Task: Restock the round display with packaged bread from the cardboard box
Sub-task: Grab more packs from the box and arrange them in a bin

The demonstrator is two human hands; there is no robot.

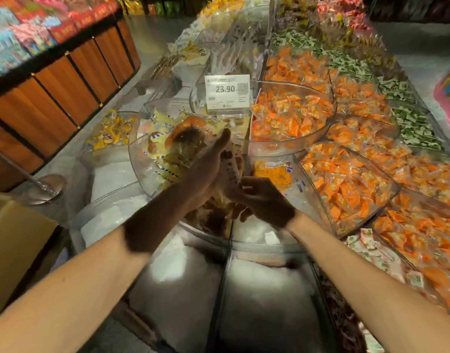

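**A:** Item under observation?

**B:** One long, clear-film bread packet [231, 165] with a brownish loaf inside and dark print along the wrapper. It is blurred, so the print is not legible.

**A:** Location?

**B:** Held in the air between both hands, above the clear round plastic display bowl [140, 171]. The bowl holds round brown buns [185, 138] in yellow-and-clear wrappers.

**A:** Left hand?

**B:** The left hand [208, 171] is seen from its back. Its fingers are straight and together, laid flat along the packet's left side. It is not clenched, and the thumb is hidden.

**A:** Right hand?

**B:** The right hand [261, 200] has its fingers curled, grasping the packet's lower end.

**A:** Orientation?

**B:** The long axis runs from the near end at the right hand, up and away. The far end points toward the white price card [227, 95] reading 23.90. The packet is tilted, not lying flat.

**A:** Surroundings?

**B:** A brown cardboard box [17, 240] sits at the left edge, well apart from the hands. The neighbouring clear bowl on the right is filled with small orange packets [292, 115].
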